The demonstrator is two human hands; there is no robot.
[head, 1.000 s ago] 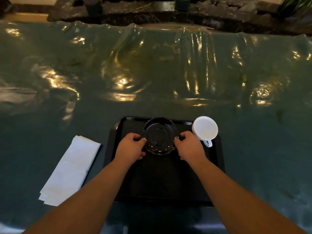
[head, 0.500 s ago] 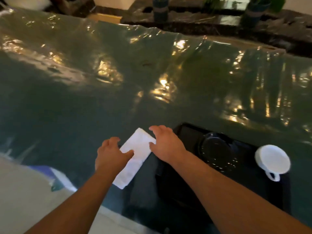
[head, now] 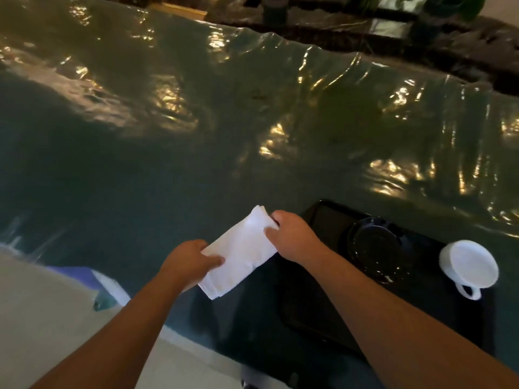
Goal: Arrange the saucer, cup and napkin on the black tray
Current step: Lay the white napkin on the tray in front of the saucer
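A folded white napkin (head: 241, 252) is held above the table, just left of the black tray (head: 314, 310). My left hand (head: 188, 262) pinches its near left edge and my right hand (head: 292, 237) grips its far right corner. A dark glossy saucer (head: 375, 249) lies on the far part of the tray. A white cup (head: 468, 263) with its handle toward me stands at the tray's right edge, beside the saucer.
The table (head: 196, 136) wears a wrinkled, shiny dark green cover. Its near edge runs diagonally at lower left, with pale floor (head: 42, 318) beyond. A dark ledge with plant pots (head: 365, 23) lies past the far edge.
Both hands left the saucer, reached left to the napkin and took hold of it. The napkin is now lifted off the table and has shifted toward the tray.
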